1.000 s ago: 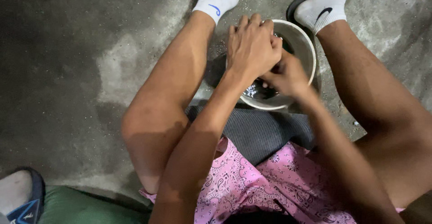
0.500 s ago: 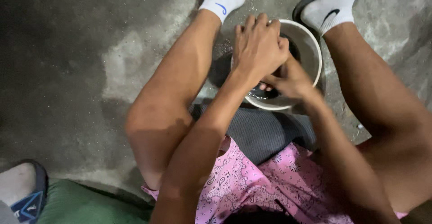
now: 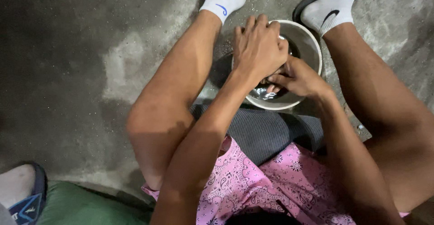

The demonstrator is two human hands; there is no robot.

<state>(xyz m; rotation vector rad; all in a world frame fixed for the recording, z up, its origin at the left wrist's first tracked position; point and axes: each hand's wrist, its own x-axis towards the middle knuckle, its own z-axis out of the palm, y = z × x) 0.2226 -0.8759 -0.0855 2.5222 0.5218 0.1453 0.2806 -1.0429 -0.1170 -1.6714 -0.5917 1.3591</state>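
**Two hands in a round bowl on rough concrete**

A dark blue shoe (image 3: pixel 28 202) sits far left on the mottled grey concrete floor (image 3: pixel 68 71). The left hand (image 3: pixel 258 48) lies flat, fingers together, over the round white bowl (image 3: pixel 312 39) between the socked feet. The right hand (image 3: pixel 296 77) curls inside it; whether it grips anything, I cannot tell.

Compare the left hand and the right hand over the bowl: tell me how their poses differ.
The left hand lies on top, back up, fingers stretched across the white bowl; the right hand sits lower, at the near side, fingers curled inward under it. The left hand reaches the far rim; the right hand stays by the near rim. Both are pressed together inside the bowl. What they hold is hidden.
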